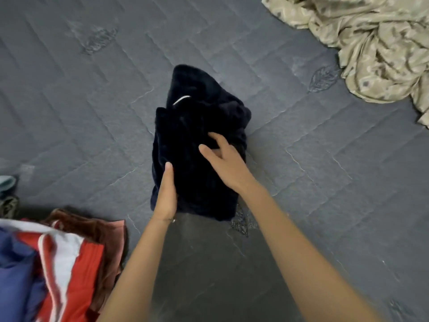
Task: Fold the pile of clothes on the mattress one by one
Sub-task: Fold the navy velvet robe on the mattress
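Observation:
A dark navy garment (192,126) lies bunched into a rough bundle in the middle of the grey quilted mattress (313,182), a thin white strip showing near its top. My left hand (166,194) grips its near left edge, fingers tucked under the cloth and thumb on top. My right hand (222,156) rests on the bundle's right side with the fingers spread and pressing down. A pile of clothes (58,263) in blue, red, white and brown lies at the lower left.
A crumpled beige patterned sheet (376,47) fills the upper right corner. At the left edge some small teal and dark items (8,194) sit beyond the mattress. Grey mattress surface surrounds the bundle.

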